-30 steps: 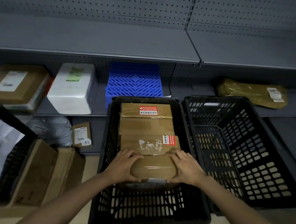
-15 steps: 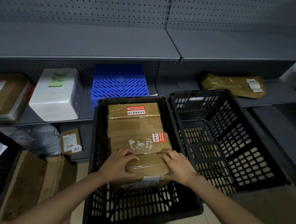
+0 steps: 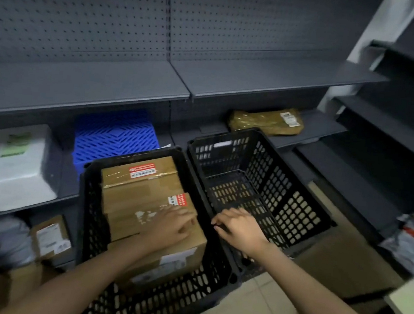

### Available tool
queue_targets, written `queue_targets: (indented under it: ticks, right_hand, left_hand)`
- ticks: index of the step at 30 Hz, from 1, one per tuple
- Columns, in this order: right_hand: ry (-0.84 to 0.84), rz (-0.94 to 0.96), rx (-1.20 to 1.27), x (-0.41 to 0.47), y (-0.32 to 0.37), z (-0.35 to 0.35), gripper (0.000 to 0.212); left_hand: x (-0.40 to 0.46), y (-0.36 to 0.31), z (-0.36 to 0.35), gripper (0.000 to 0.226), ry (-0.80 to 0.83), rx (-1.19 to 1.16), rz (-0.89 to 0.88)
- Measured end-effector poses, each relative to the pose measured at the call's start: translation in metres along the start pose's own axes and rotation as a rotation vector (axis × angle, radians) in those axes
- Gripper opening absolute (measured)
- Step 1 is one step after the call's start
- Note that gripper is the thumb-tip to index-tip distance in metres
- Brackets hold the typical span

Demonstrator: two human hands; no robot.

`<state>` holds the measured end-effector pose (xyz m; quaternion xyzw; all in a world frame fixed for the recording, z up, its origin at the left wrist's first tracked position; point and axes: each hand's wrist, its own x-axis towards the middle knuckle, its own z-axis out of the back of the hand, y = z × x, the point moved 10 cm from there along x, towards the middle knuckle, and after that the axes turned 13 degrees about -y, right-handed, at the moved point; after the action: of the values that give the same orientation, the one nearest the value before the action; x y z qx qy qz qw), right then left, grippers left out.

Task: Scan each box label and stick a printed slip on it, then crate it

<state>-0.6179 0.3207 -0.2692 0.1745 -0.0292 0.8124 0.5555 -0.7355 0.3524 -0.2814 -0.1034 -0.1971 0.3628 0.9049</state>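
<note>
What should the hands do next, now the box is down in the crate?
Probably lift both away and reach for another parcel. The near box already sits inside the left crate; the left hand only rests on it, and the right hand is off it, over the crate rim.

No legible txt on labels [image 3: 142,171].

my left hand [image 3: 169,225]: bare, no glove, no ring or watch that I can see | my right hand [image 3: 241,227]: bare, no glove, nothing on the wrist | both my forearms: uncovered all the way to the frame edge, no sleeve cuff visible | fingernails: short, plain
</note>
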Motion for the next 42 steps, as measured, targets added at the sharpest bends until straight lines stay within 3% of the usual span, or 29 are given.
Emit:
queue_targets:
  ticks: [7, 14, 18, 21, 28, 31, 35, 38, 42]
  right_hand:
    - [-0.131, -0.117, -0.197, -0.076, -0.051, 0.076, 0.021]
    - [-0.210, -0.293, -0.372, -0.201, -0.085, 0.146, 0.021]
    - [-0.246, -0.378, -0.480, -0.274, -0.093, 0.187, 0.022]
    - [-0.249, -0.454, -0.481, -0.327, -0.097, 0.213, 0.004]
    - [-0.108, -0.723, -0.526, -0.437, -0.116, 0.256, 0.019]
    - [-0.190, -0.795, -0.551, -0.474, -0.123, 0.283, 0.014]
    - [-0.309, -0.883, -0.617, -0.515, -0.141, 0.321, 0.012]
    - [-0.393, -0.892, -0.709, -0.535, -0.157, 0.350, 0.011]
    - [-0.401, -0.920, -0.808, -0.551, -0.192, 0.379, 0.018]
  left_hand:
    - [0.043, -0.119, 0.001, 0.011, -0.097, 0.097, -0.348]
    - [0.045, -0.258, -0.020, 0.010, -0.180, 0.105, -0.589]
    - [0.040, -0.331, -0.033, 0.015, -0.234, 0.036, -0.641]
    - [0.035, -0.384, -0.042, 0.019, -0.264, -0.016, -0.667]
    - [0.029, -0.496, -0.058, 0.014, -0.279, -0.149, -0.771]
    - [0.035, -0.538, -0.064, 0.010, -0.273, -0.205, -0.805]
    - [0.054, -0.591, -0.067, 0.025, -0.288, -0.253, -0.844]
    - [0.074, -0.625, -0.075, 0.010, -0.300, -0.284, -0.883]
    - [0.107, -0.669, -0.083, 0.012, -0.323, -0.316, -0.942]
